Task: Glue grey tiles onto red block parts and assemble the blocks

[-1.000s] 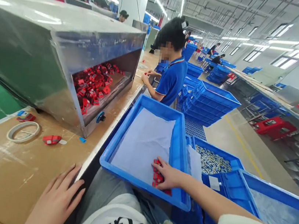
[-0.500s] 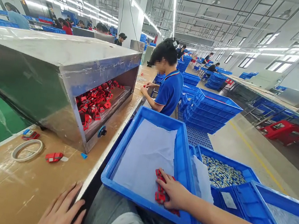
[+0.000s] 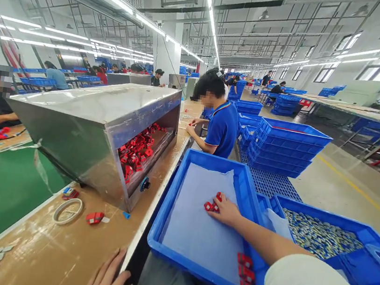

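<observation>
A blue tray [image 3: 248,202] lined with pale paper rests on my lap. My right hand [image 3: 225,210] lies on the paper near the tray's right side, fingers curled over small red parts [image 3: 212,205]. A short row of red parts [image 3: 245,273] sits at the tray's near right corner by my forearm. My left hand [image 3: 108,282] rests flat, fingers spread, on the edge of the brown bench [image 3: 54,255], holding nothing.
A steel tunnel housing [image 3: 97,124] on the bench holds many red parts [image 3: 137,149]. A tape ring [image 3: 67,210] and one red part [image 3: 95,217] lie on the bench. A bin of small pale pieces [image 3: 319,231] stands at my right. A person in blue [image 3: 220,125] works ahead beside stacked blue crates [image 3: 286,146].
My right hand moved from the tray's near right corner farther up the paper with a few red parts, leaving a row behind. The camera tilted up and leftward.
</observation>
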`<state>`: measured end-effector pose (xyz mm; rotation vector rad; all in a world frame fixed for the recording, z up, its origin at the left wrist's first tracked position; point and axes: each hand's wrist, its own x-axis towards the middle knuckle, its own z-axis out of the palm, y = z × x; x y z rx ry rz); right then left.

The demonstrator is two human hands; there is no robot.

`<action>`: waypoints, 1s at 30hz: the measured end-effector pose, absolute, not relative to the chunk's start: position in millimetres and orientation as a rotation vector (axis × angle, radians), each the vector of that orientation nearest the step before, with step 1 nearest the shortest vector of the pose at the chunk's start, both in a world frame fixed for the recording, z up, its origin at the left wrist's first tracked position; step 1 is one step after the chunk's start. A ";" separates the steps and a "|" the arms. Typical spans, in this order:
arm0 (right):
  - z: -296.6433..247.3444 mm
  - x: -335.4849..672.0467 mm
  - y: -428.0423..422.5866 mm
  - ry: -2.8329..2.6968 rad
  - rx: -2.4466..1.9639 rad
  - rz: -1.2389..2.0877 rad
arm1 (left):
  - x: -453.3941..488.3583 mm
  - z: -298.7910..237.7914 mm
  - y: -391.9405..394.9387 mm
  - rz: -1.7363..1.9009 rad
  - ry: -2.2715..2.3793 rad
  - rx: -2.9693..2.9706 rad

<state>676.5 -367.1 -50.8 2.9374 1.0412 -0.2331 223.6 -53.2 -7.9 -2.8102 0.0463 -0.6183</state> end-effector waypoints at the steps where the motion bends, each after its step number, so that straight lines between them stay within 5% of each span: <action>1: -51.5 682.9 -363.6 1.017 2.956 -0.219 | 223.4 -6.5 -54.6 -0.614 0.048 -2.811; 30: -80.8 713.1 -349.3 0.890 3.285 0.128 | 222.6 -4.1 -53.1 -0.571 0.041 -2.831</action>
